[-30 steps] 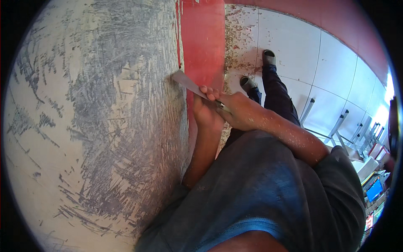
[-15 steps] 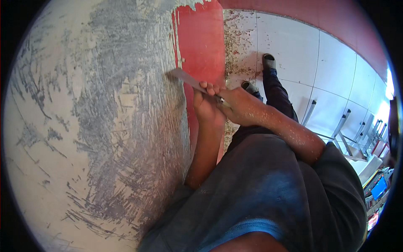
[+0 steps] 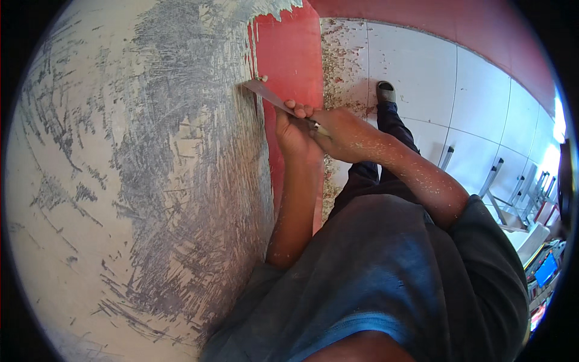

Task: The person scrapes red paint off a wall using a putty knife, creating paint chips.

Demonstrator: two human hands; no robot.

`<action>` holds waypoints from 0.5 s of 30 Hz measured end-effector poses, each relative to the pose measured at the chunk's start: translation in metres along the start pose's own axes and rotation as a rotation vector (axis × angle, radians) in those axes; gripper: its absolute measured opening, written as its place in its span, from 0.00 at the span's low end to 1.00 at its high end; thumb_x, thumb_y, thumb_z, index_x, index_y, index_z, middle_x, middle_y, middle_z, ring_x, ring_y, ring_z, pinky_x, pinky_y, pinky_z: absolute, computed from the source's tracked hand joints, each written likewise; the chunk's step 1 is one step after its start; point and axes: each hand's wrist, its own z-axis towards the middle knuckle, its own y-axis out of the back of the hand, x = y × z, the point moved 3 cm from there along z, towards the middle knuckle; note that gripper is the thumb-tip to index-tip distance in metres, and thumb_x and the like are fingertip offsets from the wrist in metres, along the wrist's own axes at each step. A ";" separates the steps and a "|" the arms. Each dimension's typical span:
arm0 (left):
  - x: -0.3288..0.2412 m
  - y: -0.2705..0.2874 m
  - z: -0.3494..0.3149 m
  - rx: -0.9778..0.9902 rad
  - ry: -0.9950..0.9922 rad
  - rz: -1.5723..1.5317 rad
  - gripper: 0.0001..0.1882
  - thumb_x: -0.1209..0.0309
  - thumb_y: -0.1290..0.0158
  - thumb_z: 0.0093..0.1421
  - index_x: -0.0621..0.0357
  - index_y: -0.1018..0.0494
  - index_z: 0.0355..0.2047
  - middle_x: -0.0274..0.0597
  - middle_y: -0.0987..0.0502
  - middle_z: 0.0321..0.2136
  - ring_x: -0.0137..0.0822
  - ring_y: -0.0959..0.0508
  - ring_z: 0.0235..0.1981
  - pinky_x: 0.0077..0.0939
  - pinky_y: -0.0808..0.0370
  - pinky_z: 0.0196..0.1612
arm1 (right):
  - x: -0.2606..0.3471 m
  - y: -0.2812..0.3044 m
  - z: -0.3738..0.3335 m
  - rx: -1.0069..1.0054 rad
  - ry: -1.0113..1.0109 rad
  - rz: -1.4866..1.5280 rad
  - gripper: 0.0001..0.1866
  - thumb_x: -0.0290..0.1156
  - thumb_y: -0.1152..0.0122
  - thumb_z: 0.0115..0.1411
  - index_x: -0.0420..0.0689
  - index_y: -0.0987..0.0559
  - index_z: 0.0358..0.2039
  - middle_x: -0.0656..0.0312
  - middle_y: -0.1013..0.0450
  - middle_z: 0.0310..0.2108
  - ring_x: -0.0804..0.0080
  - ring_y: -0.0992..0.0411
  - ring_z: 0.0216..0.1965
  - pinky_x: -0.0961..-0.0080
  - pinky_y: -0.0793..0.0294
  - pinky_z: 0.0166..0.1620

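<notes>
A flat metal scraper [image 3: 265, 95] slants across in front of me, its blade edge against the wall [image 3: 175, 151]. Cream paint there is scraped away in streaks down to grey. My right hand [image 3: 348, 134] is closed round the handle end, where a bit of pale grip shows. Just ahead of it, my left hand [image 3: 295, 136] is wrapped about the lower blade, fingertips lying over its face. A small pale crumb [image 3: 263, 78] sits by the blade tip, beside the red painted band [image 3: 292, 54] of the wall.
Paint chips [image 3: 341, 60] litter the pale tiled floor [image 3: 416, 60] along the wall's foot. My shoe [image 3: 385, 92] stands on the tiles. To the right are metal-legged furniture [image 3: 491, 181] and a crowded shelf with a blue item [image 3: 546, 270].
Both hands and the scraper have shifted a little up the picture, along the wall. One of my two shoes is now hidden behind my arm.
</notes>
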 end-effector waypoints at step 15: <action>-0.004 -0.021 0.038 -0.026 -0.035 0.083 0.11 0.65 0.60 0.61 0.51 0.34 0.23 0.30 0.35 0.14 0.29 0.32 0.22 0.25 0.31 0.32 | -0.015 0.018 0.039 0.065 0.045 -0.054 0.16 0.27 0.51 0.55 0.40 0.34 0.45 0.42 0.30 0.34 0.43 0.31 0.37 0.56 0.31 0.39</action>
